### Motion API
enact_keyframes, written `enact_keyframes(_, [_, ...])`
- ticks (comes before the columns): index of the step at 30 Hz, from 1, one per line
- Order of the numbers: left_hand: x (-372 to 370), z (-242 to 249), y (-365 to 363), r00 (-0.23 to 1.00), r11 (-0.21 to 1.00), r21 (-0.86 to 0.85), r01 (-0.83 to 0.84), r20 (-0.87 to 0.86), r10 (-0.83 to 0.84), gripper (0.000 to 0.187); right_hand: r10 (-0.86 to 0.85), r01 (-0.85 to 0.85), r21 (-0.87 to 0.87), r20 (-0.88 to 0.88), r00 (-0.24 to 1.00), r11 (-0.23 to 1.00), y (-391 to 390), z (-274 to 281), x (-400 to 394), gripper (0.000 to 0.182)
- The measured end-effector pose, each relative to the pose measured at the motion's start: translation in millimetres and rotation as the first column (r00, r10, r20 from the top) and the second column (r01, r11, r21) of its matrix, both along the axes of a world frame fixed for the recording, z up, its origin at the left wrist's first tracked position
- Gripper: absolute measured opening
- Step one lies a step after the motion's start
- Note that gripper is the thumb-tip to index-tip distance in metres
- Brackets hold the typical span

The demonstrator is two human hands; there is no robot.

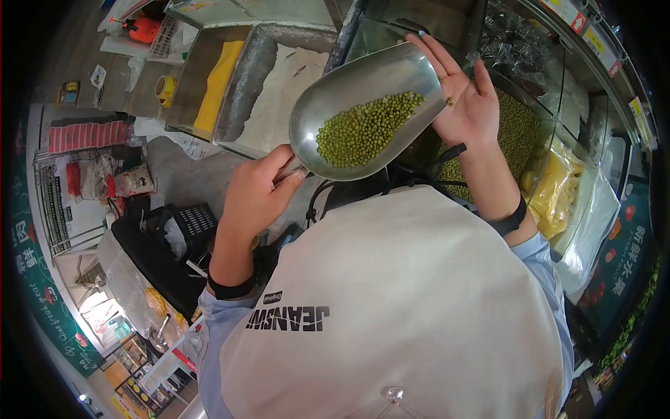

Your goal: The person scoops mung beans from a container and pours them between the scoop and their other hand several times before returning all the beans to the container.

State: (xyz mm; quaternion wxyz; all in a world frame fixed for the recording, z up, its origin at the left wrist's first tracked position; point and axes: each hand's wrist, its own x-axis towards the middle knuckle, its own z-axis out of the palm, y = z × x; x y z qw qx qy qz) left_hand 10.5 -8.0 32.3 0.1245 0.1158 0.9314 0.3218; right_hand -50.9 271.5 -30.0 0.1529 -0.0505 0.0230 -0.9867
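My left hand (255, 192) grips the short handle of a metal scoop (349, 91), held up in front of my chest. A pile of small green beans (366, 129) lies in the scoop's bowl. My right hand (464, 101) rests with fingers spread against the scoop's open front edge, with one bean near the palm. Both wrists wear black bands. A cream apron (391, 300) with black lettering covers my chest at the bottom of the view.
Glass-fronted bins stand ahead: one with green beans (520, 129), one with yellow grain (551, 188), one with white grain (286, 84) and one with yellow grain (216, 84). A black basket (188, 223) and wire racks (77, 174) stand at the left.
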Motion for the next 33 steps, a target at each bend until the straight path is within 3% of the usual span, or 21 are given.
enact_keyframes(4, [0.0,-5.2,-5.1,0.999,0.998,0.051,-0.036,0.033,0.035,0.026,0.002,-0.004,-0.254,-0.008,1.000,0.967,8.8,-18.3,-5.2,0.058])
enact_keyframes(8, [0.6,-6.8,-5.4,0.996,0.995,0.065,-0.078,0.049,0.075,0.025,-0.120,0.108,-0.209,-0.049,0.992,0.972,35.0,-28.7,-3.7,0.053])
enact_keyframes(11, [1.5,-13.5,-8.1,0.994,0.990,0.116,-0.085,0.073,0.077,0.024,-0.261,0.265,-0.091,0.049,0.964,0.960,72.1,-37.7,6.9,0.053])
enact_keyframes(14, [0.6,-12.6,-5.6,0.993,0.990,0.113,-0.079,0.095,0.068,0.022,-0.483,0.395,0.311,0.297,0.823,0.864,96.7,-35.4,21.9,0.054])
enact_keyframes(16, [-0.5,-14.1,-3.8,0.993,0.990,0.119,-0.070,0.105,0.058,0.022,-0.591,0.358,0.525,0.386,0.709,0.772,113.3,-42.5,31.2,0.058])
enact_keyframes(19, [-1.9,-15.8,-0.5,0.994,0.991,0.122,-0.059,0.101,0.047,0.022,-0.665,0.264,0.648,0.510,0.546,0.714,130.5,-51.5,40.9,0.060])
enact_keyframes(22, [-4.2,-11.2,4.0,0.996,0.995,0.094,-0.028,0.089,0.020,0.023,-0.708,0.089,0.768,0.529,0.469,0.634,137.4,-53.3,46.2,0.062])
enact_keyframes(25, [-6.1,-7.8,4.7,0.997,0.999,0.043,-0.009,0.080,0.006,0.024,-0.736,0.072,0.831,0.445,0.509,0.552,126.9,-49.1,43.7,0.062])
enact_keyframes(28, [-8.5,-3.3,6.1,0.998,1.000,-0.004,0.007,0.066,-0.007,0.026,-0.648,0.050,0.813,0.423,0.634,0.580,109.6,-35.3,31.9,0.059])
enact_keyframes(31, [-10.2,-2.5,7.0,1.000,1.000,0.016,0.017,0.021,-0.018,0.024,-0.408,0.151,0.801,0.125,0.904,0.580,84.2,-23.3,23.1,0.054])
enact_keyframes(33, [-10.4,-1.1,6.9,1.000,1.000,0.020,0.020,0.004,-0.020,0.023,-0.246,0.128,0.848,0.003,0.969,0.514,59.5,-16.5,18.4,0.051])
